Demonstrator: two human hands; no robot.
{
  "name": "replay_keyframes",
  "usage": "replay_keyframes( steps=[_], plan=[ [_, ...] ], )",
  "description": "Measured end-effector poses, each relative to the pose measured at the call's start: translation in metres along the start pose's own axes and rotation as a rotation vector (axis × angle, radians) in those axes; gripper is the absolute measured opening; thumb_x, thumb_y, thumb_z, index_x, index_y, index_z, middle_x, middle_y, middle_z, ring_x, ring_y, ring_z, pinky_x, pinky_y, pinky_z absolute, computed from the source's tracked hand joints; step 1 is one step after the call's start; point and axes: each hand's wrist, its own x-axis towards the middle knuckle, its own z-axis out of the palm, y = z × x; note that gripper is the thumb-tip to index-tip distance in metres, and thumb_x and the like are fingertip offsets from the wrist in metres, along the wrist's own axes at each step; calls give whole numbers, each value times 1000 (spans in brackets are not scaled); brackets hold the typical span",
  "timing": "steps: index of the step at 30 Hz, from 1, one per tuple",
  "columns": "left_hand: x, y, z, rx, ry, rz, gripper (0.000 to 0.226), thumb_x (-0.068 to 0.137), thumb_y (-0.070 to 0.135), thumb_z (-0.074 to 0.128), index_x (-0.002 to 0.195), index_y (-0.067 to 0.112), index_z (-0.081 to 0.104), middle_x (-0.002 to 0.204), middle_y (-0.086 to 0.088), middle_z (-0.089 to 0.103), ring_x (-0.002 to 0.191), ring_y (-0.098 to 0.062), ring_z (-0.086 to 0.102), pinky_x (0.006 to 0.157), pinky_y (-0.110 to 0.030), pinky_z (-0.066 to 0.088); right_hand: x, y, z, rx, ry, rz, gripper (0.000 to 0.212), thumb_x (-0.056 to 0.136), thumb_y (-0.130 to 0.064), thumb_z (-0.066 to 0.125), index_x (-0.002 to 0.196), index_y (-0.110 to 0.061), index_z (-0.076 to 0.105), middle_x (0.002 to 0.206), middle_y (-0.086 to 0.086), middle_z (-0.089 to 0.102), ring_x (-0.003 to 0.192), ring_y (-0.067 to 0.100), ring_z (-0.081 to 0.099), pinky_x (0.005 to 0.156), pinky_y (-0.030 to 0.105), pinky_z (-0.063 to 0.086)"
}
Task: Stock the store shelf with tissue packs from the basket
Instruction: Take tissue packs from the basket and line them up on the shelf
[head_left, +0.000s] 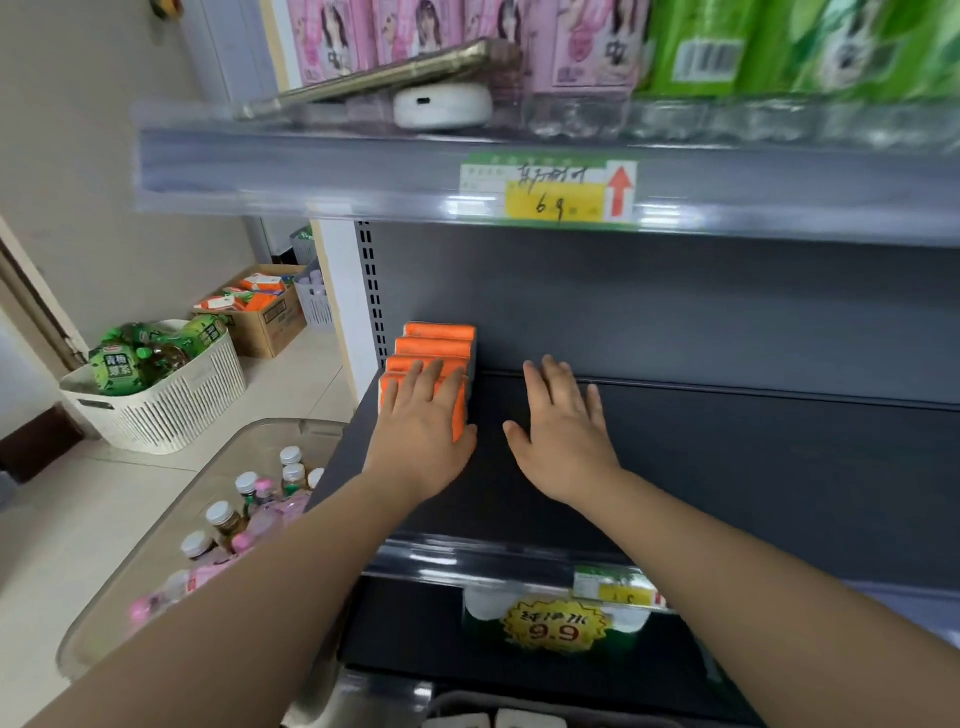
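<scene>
Several orange tissue packs (439, 340) stand in a row at the left end of the dark grey shelf (727, 467). My left hand (423, 421) lies flat against the front pack, fingers spread, pressing on it rather than gripping. My right hand (563, 431) hovers just to the right of the row, palm down over the bare shelf, fingers apart and holding nothing. More orange packs fill a cardboard box (262, 317) on the floor at the back left.
A white slatted basket (166, 400) of green tea bottles stands on the floor to the left. A clear bin (156, 545) of capped bottles sits below my left arm. Pink and green bottles, a phone and a white case line the upper shelf (519, 171).
</scene>
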Motion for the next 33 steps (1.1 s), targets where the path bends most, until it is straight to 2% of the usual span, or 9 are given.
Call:
replay_keyframes(
  steps=[13, 24, 28, 33],
  plan=[
    [-93, 57, 28, 102, -90, 23, 75, 91, 45, 47, 154, 17, 17, 162, -8, 13, 150, -25, 4, 121, -45, 5, -103, 31, 0, -81, -88, 4, 74, 97, -44, 37, 152, -20, -6, 161, 4, -10, 147, 21, -13, 118, 46, -7],
    [-188, 69, 72, 106, -272, 34, 73, 93, 44, 46, 154, 16, 15, 162, -8, 12, 150, -23, 2, 122, -43, 9, -190, 51, 50, -54, -197, -20, 72, 97, -40, 38, 152, -19, -4, 161, 4, -8, 147, 21, -13, 116, 41, -11],
    [-218, 67, 94, 72, -372, 1, 73, 94, 42, 45, 154, 18, 12, 162, -6, 10, 150, -22, 1, 122, -41, 3, -216, 57, 74, -14, -242, -8, 75, 96, -42, 40, 152, -19, -3, 161, 4, -6, 147, 21, -11, 119, 42, -6],
    [-245, 60, 119, 66, -482, -15, 75, 93, 45, 45, 155, 18, 11, 162, -6, 8, 150, -22, 1, 122, -40, 4, -240, 67, 102, -8, -319, 22, 75, 95, -42, 44, 152, -18, 1, 160, 5, 6, 148, 22, 0, 120, 44, 2]
  ],
)
